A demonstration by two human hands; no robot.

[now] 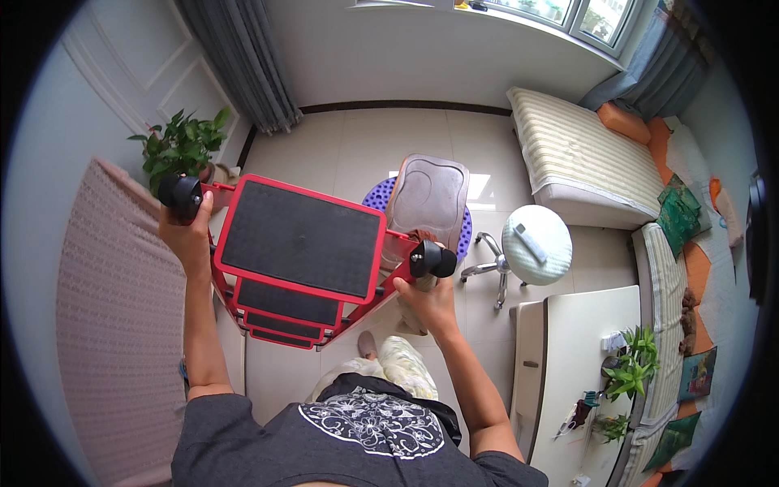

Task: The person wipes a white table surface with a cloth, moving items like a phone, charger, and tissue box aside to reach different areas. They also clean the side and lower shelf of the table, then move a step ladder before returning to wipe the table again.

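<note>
A red folding step ladder (382, 259) with black ribbed treads (301, 237) stands open before me, its lower steps below the top one. My left hand (187, 237) grips its left side rail just under a black end piece (181, 196). On the right, my right hand (433, 304) is closed around the other rail, below a matching black end piece (431, 259). Just beyond the right rail, a clear plastic storage box with a lid (429, 192) rests on a purple perforated round surface (377, 193). Brown cloth (420, 234) shows beside the rail, partly hidden.
A round wheeled stool (551, 225) carries a white remote control (530, 245). To the right are a coffee table (584, 310) with plants and a striped sofa (578, 143). At left, a potted plant (179, 146) stands behind a pink lace-covered object (125, 316). A grey curtain (243, 67) hangs beyond.
</note>
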